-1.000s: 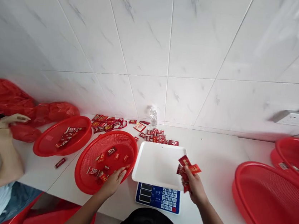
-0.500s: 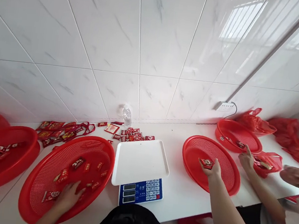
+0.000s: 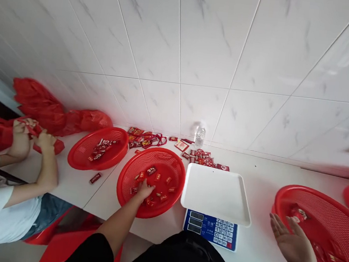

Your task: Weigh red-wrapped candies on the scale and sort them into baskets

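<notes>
My left hand (image 3: 145,190) reaches into a red mesh basket (image 3: 129,163), thumb and finger apart, touching small red snack packets (image 3: 158,178) scattered on its bottom. Nothing is visibly gripped there. Over the left part of another red basket (image 3: 321,194), my right hand (image 3: 292,241) is held palm up, fingers spread, holding nothing. A blurred red packet (image 3: 299,213) shows just beyond its fingers, and more packets (image 3: 321,251) are in that basket. Between the two baskets stands a blue digital scale (image 3: 210,227) with a bare white tray (image 3: 218,192).
Packets (image 3: 201,157) and a clear plastic bottle (image 3: 199,134) lie or stand along the wall. Further left are a third basket (image 3: 117,158), a loose packet (image 3: 95,178) and red plastic bags (image 3: 39,101). A co-worker's hands (image 3: 45,139) handle a red bag there.
The view has swung left, bringing the left co-worker in. My right hand has opened; the packet it held is out of it. My left hand remains among the packets in its basket.
</notes>
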A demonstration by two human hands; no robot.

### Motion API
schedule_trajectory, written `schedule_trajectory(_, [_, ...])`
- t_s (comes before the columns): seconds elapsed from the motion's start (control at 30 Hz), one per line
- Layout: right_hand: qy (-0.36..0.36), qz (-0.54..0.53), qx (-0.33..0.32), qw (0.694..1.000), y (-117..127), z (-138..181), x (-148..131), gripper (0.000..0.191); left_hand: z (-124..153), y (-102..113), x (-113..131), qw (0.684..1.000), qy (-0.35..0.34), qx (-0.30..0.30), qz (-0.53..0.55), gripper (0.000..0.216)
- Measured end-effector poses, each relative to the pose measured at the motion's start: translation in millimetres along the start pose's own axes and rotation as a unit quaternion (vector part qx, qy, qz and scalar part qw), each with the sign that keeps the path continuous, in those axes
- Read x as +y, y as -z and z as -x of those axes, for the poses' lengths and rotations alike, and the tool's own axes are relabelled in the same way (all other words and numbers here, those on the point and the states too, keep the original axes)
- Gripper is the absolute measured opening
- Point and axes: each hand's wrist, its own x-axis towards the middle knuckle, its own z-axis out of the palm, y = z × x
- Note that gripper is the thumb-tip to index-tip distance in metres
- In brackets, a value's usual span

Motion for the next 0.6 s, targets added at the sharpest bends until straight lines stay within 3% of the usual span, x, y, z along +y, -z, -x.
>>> schedule_trajectory(0.07, [0.0,0.018,-0.01,1.0,-12,9,13,0.022,-2,-8,6,1.0,-0.022,-0.006,0.004,0.064])
schedule_trajectory(0.2, [0.011,0.037,-0.014,0.999,-24,19,26,0.027,-2,-21,22,0.986,-0.162,-0.027,0.011,0.052])
schedule_trajectory(0.3, [0.019,0.056,-0.006,0.998,-23,20,30,0.03,-6,-16,30,0.98,-0.199,0.013,-0.006,0.045])
schedule_trajectory(0.37, [0.03,0.063,0.0,0.998,-20,20,32,0.031,-16,-5,29,0.985,-0.162,0.059,-0.028,0.048])
schedule_trajectory(0.43, [0.036,0.062,0.003,0.997,-17,21,34,0.029,-31,7,22,0.991,-0.078,0.093,-0.048,0.057])
schedule_trajectory(0.53, [0.034,0.056,0.009,0.998,-14,22,38,0.027,-57,19,8,0.995,0.058,0.067,-0.051,0.072])
schedule_trajectory(0.6, [0.032,0.055,0.017,0.998,-13,24,41,0.027,-69,19,4,0.993,0.101,0.029,-0.045,0.076])
